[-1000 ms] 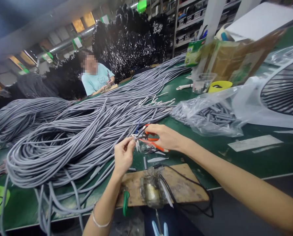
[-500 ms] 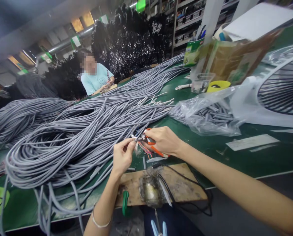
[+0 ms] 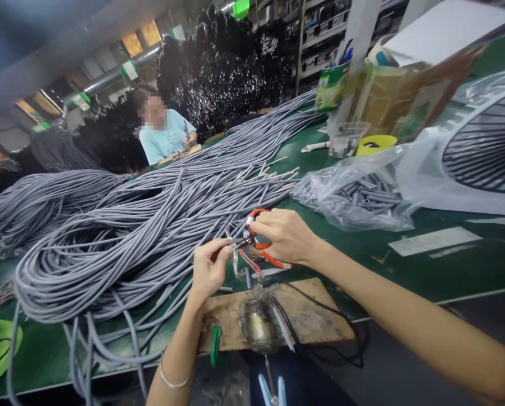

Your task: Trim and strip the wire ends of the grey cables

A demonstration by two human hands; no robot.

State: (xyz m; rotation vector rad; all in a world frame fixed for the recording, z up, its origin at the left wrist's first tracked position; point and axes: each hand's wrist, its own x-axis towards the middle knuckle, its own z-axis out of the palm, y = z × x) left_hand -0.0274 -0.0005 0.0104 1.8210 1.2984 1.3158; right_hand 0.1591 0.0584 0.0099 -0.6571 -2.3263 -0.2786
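Fingers of my left hand (image 3: 210, 268) are pinched around the end of a grey cable, at the tips of the scissors. My right hand (image 3: 288, 237) grips orange-handled scissors (image 3: 263, 246), their dark blades pointing left toward my left fingertips. Thin red and white wires (image 3: 250, 262) hang just below the blades. Behind and left of my hands lies a large pile of grey cables (image 3: 121, 237), some with stripped white ends. Below my hands a wooden board (image 3: 315, 316) carries a stained metal device (image 3: 258, 324).
A plastic bag of short grey tubes (image 3: 362, 194) lies at the right, before a white fan (image 3: 484, 146). Behind are a yellow cup (image 3: 376, 145) and a cardboard box (image 3: 404, 101). A green clamp (image 3: 215, 345) grips the board's edge. Another person (image 3: 167, 132) sits across the table.
The scissor handles have spread wider and my right hand has risen slightly. The blades show more clearly beside my left fingertips, and the red wires hang a little lower.
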